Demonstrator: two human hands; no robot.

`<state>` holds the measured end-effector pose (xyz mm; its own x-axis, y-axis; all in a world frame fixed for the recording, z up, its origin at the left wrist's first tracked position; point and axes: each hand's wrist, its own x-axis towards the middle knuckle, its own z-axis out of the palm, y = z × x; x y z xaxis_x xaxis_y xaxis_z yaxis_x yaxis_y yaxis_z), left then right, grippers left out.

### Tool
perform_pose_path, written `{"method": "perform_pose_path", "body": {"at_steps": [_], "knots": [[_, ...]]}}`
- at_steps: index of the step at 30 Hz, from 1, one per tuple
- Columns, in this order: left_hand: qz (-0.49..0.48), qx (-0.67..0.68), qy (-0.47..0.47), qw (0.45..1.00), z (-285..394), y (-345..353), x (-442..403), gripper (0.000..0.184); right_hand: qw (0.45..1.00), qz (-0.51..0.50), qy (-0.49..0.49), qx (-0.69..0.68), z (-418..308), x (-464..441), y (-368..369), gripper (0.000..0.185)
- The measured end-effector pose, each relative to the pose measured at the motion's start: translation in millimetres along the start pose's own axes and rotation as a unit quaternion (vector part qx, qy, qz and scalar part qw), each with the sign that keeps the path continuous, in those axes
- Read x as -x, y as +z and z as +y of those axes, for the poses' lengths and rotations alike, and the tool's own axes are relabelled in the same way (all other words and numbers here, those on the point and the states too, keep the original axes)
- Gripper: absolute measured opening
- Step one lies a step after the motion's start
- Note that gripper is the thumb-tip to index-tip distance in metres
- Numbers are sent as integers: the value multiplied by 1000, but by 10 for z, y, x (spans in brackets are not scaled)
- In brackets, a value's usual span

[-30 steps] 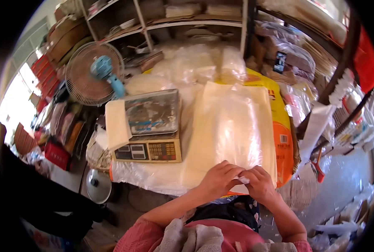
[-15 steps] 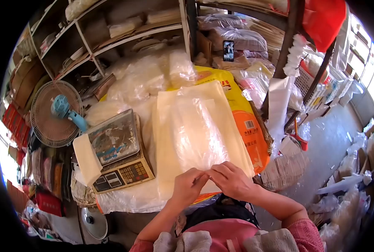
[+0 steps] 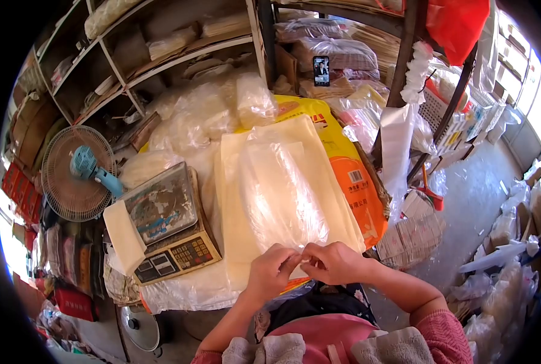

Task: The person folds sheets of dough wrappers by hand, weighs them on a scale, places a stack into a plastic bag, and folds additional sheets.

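A long clear plastic bag (image 3: 279, 194) lies on a stack of pale yellow sheets (image 3: 231, 176), with something pale showing inside it. The bag's near end is gathered between my hands. My left hand (image 3: 270, 270) pinches the bag's end with thumb and fingertips. Close beside it, my right hand (image 3: 337, 264) is closed with its fingers curled, and a small white bit shows at its fingertips. The exact grip on the gathered plastic is partly hidden by the fingers.
A scale (image 3: 161, 200) with a folded pale sheet (image 3: 123, 233) stands left of the stack. Behind are plastic-wrapped bundles (image 3: 204, 115). A yellow and orange sack (image 3: 355, 188) lies under the stack's right side. A fan (image 3: 79, 173) is at left, a propped phone (image 3: 321, 71) at the back.
My hands have moved slightly apart and turned at the bag's end; the right fingers are more curled. The whole view has shifted a little. The bag stays on the sheets.
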<state>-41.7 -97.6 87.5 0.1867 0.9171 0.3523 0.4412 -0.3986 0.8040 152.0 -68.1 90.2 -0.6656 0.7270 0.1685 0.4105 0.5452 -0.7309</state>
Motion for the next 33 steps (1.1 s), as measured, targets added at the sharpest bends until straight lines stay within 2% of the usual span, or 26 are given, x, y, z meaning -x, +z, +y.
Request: {"method": "perform_pose_path", "body": {"at_steps": [3,6,9,12,15,24,27,30,33], "knots": [[12,-7,14,1000,36,13,-11,4,1000,19,17,-18,80,4,102,22],[13,-41,20,999,45,1,-12,4,999,38,-25,19,76,29,130,30],[25,-69,19,997,27,-69,-10,3,997,1,-8,78,3,7,65,39],[11,-75,15,997,103,-122,-17,5,992,25,-82,92,129,2,64,49],[-5,-57,20,998,131,-117,4,7,989,20,-89,113,151,-7,63,51],[-11,-37,27,999,176,-112,-5,10,988,22,-99,115,144,-21,59,54],[-10,-26,32,999,173,-98,2,9,985,39,-126,109,166,-38,55,48],[-20,-13,35,999,183,-102,4,8,982,37,-115,148,200,-74,78,36],[-30,30,20,999,210,-116,1,7,977,48,-97,182,320,-143,49,31]]}}
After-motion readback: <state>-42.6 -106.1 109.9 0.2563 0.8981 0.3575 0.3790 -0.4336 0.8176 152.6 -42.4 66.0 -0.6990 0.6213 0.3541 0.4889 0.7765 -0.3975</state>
